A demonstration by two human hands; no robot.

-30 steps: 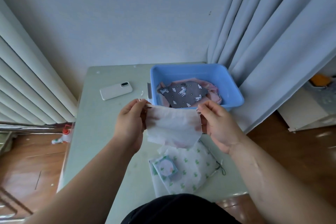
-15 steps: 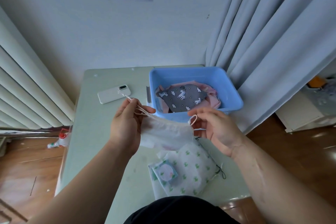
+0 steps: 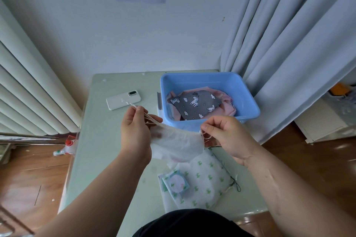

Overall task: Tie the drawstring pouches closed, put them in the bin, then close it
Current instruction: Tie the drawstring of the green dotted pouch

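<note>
A white drawstring pouch (image 3: 178, 145) hangs in the air between my hands, its mouth gathered. My left hand (image 3: 134, 132) pinches the white cords at the pouch's left end. My right hand (image 3: 225, 136) pinches the cord loop at its right end. Behind it stands the open blue bin (image 3: 248, 100), holding a grey unicorn-print pouch (image 3: 196, 105) on top of pink pouches. A white pouch with green cactus print (image 3: 208, 179) lies on the table near me, with a small round-patterned packet (image 3: 176, 181) on it.
A white phone (image 3: 123, 100) lies on the pale green table (image 3: 107, 150) left of the bin. A grey lid edge (image 3: 159, 100) shows beside the bin's left wall. Curtains hang at right, a radiator at left, a bottle (image 3: 66, 147) on the floor.
The pouch hung flat and open between my hands; its mouth is now drawn together as my hands pulled the cords outward to left and right.
</note>
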